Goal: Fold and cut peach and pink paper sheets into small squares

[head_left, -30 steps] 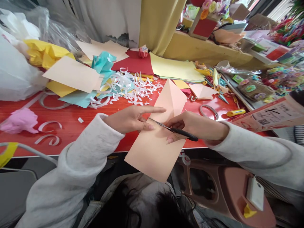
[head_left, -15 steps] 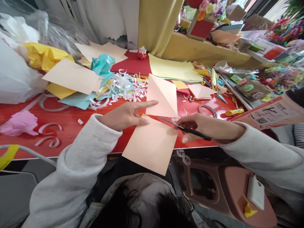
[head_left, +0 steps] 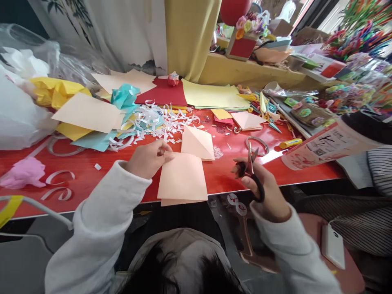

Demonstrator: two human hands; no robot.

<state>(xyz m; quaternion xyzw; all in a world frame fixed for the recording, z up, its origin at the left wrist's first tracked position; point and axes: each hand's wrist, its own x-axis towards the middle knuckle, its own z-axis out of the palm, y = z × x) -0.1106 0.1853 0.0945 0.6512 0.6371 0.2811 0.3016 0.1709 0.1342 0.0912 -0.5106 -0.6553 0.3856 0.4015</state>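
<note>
My left hand (head_left: 150,160) pinches the upper left corner of a peach paper (head_left: 183,179), which lies at the table's front edge with its lower part jutting past it. A second layer peeks out along its bottom. Just behind it rests another peach paper piece (head_left: 198,142) with a diagonal crease, partly overlapped by the first. To the right of both papers, my right hand (head_left: 271,185) holds black-handled scissors (head_left: 251,163). Their blades point up and stand slightly apart, away from any paper.
White paper shreds (head_left: 153,122) and coloured sheets cover the table's back left. A peach folded paper (head_left: 247,120), a grey ring (head_left: 257,145) and a yellow-handled tool (head_left: 290,143) lie right. A black-lidded tumbler (head_left: 324,145) leans in, with a person in striped clothing (head_left: 379,171) beyond.
The scissors have left the papers, moving right and turning blades-up. My left hand has shifted from spanning both pieces to a corner of the front one, which now lies straighter and farther onto the table.
</note>
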